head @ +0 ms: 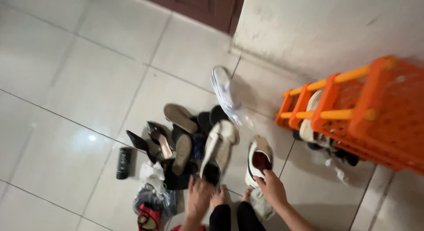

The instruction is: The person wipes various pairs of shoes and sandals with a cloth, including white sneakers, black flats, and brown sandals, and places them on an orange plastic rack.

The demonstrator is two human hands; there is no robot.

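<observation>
My left hand (pixel 198 196) reaches down to the heel of a white shoe (pixel 218 149) lying on top of a pile of shoes. Its fingers touch the dark heel opening, but blur hides whether they grip it. My right hand (pixel 271 187) holds the heel end of a white sneaker with a dark red lining (pixel 259 159) that rests on the floor. My bare feet (pixel 218 196) show between the two hands, and my dark trouser legs below them.
The pile holds black high heels (pixel 152 140), tan flat shoes (pixel 180 118) and dark shoes. A clear plastic slipper (pixel 225 93) lies by the wall. An orange plastic shoe rack (pixel 366 111) stands at the right. A black cylinder (pixel 123 162) lies left.
</observation>
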